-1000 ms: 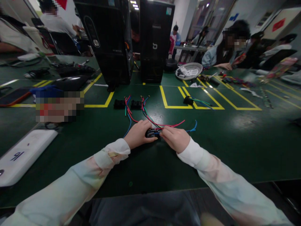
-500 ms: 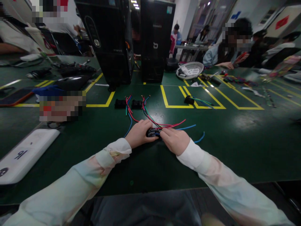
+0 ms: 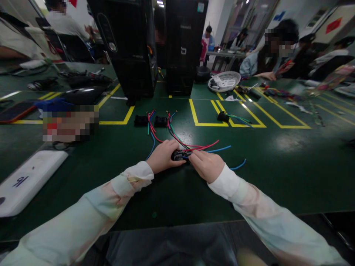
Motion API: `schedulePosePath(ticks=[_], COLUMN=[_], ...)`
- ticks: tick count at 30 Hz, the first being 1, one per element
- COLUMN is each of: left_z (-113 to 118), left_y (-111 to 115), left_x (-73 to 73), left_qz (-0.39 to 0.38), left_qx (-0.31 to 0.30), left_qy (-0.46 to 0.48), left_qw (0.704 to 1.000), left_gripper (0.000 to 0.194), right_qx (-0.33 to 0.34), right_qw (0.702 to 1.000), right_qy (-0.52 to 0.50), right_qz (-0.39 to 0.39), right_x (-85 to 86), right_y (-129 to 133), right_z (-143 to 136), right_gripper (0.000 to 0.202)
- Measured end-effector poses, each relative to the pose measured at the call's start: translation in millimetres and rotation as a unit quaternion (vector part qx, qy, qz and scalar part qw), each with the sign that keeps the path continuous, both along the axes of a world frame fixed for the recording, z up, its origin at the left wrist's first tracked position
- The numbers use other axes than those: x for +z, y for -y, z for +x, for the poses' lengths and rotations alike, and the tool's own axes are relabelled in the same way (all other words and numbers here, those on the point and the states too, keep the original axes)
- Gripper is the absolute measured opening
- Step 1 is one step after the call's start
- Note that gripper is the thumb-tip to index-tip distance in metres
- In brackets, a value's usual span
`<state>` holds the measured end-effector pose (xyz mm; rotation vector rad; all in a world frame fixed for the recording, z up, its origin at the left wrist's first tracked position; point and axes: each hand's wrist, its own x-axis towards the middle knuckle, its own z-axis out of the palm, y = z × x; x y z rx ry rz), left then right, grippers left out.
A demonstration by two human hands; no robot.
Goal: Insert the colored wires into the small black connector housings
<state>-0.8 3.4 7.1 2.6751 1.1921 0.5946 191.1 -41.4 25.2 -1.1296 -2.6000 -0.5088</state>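
Note:
My left hand [image 3: 164, 155] is closed around the left end of a small black part with wires [image 3: 181, 155], held low over the table. Fingers pinched, my right hand [image 3: 206, 164] touches that part's right end; a blue wire seems to lie between its fingertips, though they hide the contact. Red wires [image 3: 206, 145] and a blue wire [image 3: 222, 149] stretch out to the right above my right hand. A second blue wire end [image 3: 240, 165] sticks out beyond my wrist. Farther back lie two black blocks, one left [image 3: 141, 120] and one right [image 3: 161, 121], with red, blue and green wires.
Two black computer towers [image 3: 124, 48] [image 3: 181, 48] stand at the back. Another black block with wires [image 3: 223, 116] lies right of centre, near a white basket [image 3: 224, 82]. A white case [image 3: 33, 181] lies at left. Yellow tape [image 3: 212, 125] marks the green table. People sit beyond.
The blue wire end beyond my right wrist has shifted slightly right and down. Both hands keep nearly the same place and hold on the black part.

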Motion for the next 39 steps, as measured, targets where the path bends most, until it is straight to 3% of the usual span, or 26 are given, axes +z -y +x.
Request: schedulePosePath(ticks=[13, 21, 29, 35, 39], left_z=[0, 0, -2, -3, -3], left_y=[0, -1, 0, 0, 0], left_x=[1.1, 0.4, 1.1, 0.6, -0.1], left_qz=[-0.007, -0.009, -0.016, -0.016, -0.013], left_qx=[-0.002, 0.002, -0.003, -0.006, -0.007], left_qy=[0.005, 0.002, 0.020, 0.031, 0.029], left_qw=[1.000, 1.000, 1.000, 0.999, 0.999], left_gripper=[0.033, 0.034, 0.034, 0.034, 0.034], right_qx=[0.001, 0.035, -0.004, 0.005, 0.016], right_qw=[0.998, 0.999, 0.991, 0.990, 0.987], right_qy=[0.000, -0.006, -0.133, -0.141, -0.158], right_qz=[0.055, 0.027, 0.009, -0.031, -0.025], right_x=[9.5, 5.5, 16.6, 9.4, 13.5], right_y=[-9, -10, -11, -12, -10], right_z=[0, 4, 15, 15, 14], right_gripper=[0.020, 0.019, 0.020, 0.019, 0.017])
